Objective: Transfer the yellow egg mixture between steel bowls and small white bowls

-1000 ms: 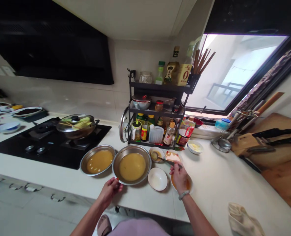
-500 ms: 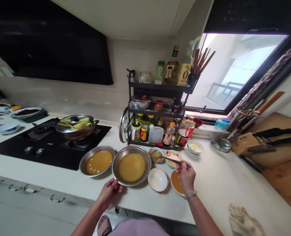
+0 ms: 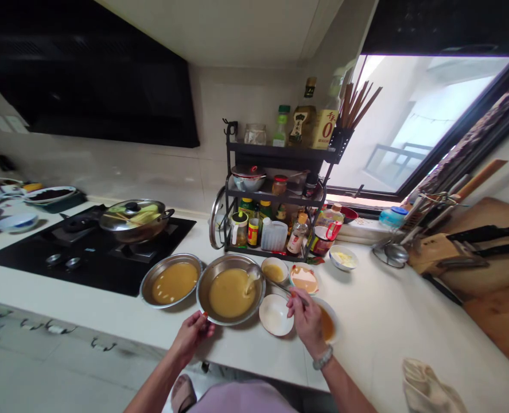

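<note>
My left hand (image 3: pixel 193 334) grips the near rim of a metal pan (image 3: pixel 205 281) filled with yellow batter, on the white counter. My right hand (image 3: pixel 304 317) holds a metal spoon (image 3: pixel 263 277) by its handle. The spoon's bowl hangs over the pan's right edge, and pale liquid runs from it into the batter. Just right of the pan stand a small bowl of yellow liquid (image 3: pixel 274 270), a white empty bowl (image 3: pixel 275 314), a bowl with orange-white sauce (image 3: pixel 304 279) and, partly under my right hand, a bowl of orange liquid (image 3: pixel 328 324).
A second metal pan of batter (image 3: pixel 171 280) sits left of the first. A lidded wok (image 3: pixel 133 219) rests on the black hob (image 3: pixel 30 252). Behind stands a condiment rack (image 3: pixel 275 195). Knives and a wooden board (image 3: pixel 490 252) lie at the right; a cloth (image 3: pixel 426 387) lies near the counter's front edge.
My right hand has carried the spoon left from the small yellow bowl to over the pan, where it now pours. The left hand stays on the pan rim.
</note>
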A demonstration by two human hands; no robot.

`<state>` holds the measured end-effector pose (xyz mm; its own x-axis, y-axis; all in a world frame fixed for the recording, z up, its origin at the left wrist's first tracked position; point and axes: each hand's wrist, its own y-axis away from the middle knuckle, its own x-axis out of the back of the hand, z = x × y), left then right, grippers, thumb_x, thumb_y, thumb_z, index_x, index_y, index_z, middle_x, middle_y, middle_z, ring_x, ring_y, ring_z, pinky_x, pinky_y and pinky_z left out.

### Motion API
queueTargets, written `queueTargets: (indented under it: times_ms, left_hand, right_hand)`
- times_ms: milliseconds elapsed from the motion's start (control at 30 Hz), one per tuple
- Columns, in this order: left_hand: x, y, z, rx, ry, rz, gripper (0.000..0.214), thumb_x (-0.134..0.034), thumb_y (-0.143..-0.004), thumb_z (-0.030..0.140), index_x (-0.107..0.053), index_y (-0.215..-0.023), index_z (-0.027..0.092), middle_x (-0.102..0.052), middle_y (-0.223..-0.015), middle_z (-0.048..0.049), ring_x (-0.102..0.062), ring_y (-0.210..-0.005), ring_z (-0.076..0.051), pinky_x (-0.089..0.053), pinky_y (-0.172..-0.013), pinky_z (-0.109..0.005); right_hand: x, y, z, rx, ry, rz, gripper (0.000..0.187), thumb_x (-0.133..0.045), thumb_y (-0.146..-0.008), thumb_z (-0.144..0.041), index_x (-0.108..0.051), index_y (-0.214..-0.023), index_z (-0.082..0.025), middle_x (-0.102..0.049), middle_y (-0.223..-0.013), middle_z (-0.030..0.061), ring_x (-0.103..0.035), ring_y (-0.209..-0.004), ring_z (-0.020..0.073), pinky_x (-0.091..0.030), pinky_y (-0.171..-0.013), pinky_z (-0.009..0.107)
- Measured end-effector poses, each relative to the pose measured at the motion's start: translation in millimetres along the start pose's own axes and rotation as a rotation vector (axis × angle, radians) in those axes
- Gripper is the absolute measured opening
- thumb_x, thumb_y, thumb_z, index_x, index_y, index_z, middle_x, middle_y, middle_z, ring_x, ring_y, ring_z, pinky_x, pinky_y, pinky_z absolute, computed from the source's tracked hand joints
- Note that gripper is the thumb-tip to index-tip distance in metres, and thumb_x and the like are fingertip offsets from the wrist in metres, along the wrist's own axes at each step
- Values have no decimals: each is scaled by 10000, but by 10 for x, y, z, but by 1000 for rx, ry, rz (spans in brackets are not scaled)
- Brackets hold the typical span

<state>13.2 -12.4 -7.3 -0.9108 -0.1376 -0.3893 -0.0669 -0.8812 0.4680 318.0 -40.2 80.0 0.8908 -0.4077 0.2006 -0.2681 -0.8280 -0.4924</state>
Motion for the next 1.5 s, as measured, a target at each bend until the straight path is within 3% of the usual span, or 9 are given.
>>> queueTargets:
  times_ms: [100,200,333,467,633,833,1200,1500]
  left_hand:
    - [2,-6,-1,8,7,2,415,-868,-555,379,-593,-759,146,-660,-583,-20,-607,-538,-120,-507,-557,-227]
    - [-2,-8,1,9,12,12,419,-873,-546,370,-592,-762,148,-660,-589,-16,-605,-528,-119,-506,-549,-230]
    - [-10,3,12,1,9,-11,406,-867,-551,385,-589,-731,150,-650,-583,-9,-609,-540,-121,-498,-546,-227]
    - [-15,16,27,1,-11,-18,435,-868,-531,421,-591,-727,150,-654,-584,-13,-604,-537,-118,-491,-545,-224]
    - [-6,6,22,0,-21,-13,476,-871,-505,454,-594,-744,150,-657,-575,-15,-598,-532,-116,-493,-551,-226]
    - [16,-19,0,3,-24,-6,450,-866,-524,437,-587,-737,155,-663,-582,-19,-599,-527,-117,-489,-548,-226]
    - [17,-8,9,15,-32,-25,469,-859,-530,460,-583,-752,153,-663,-588,-30,-598,-540,-121,-497,-571,-231]
    - [-10,15,26,5,-17,-9,392,-851,-579,378,-586,-753,148,-652,-589,-24,-604,-534,-124,-496,-553,-230]
  right_hand:
    - [43,8,32,160,57,-78,241,-458,-939,-339,-659,-971,-210,-638,-769,30,-597,-498,116,-530,-467,245]
    - [123,-67,151,171,106,-32,238,-440,-944,-301,-651,-997,-206,-630,-791,29,-594,-499,109,-532,-477,244]
    - [186,-186,369,70,177,79,257,-428,-941,-330,-635,-995,-189,-638,-800,32,-585,-501,113,-530,-486,253]
    - [141,-202,516,-49,172,113,306,-449,-910,-412,-642,-952,-179,-667,-840,60,-605,-536,137,-527,-491,272]
    - [59,-193,603,-298,8,246,382,-526,-835,-529,-619,-922,-168,-597,-577,-22,-563,-424,143,-484,-427,266]
    - [153,-286,667,-479,-191,459,351,-606,-753,-511,-581,-883,-187,-590,-517,-43,-533,-380,138,-461,-398,255]
    - [286,-283,424,-478,-240,480,323,-647,-737,-482,-573,-849,-189,-603,-528,-30,-518,-389,136,-459,-402,259]
    - [193,-268,156,-374,-258,375,349,-627,-787,-522,-585,-896,-193,-603,-554,-29,-538,-407,138,-458,-400,254]
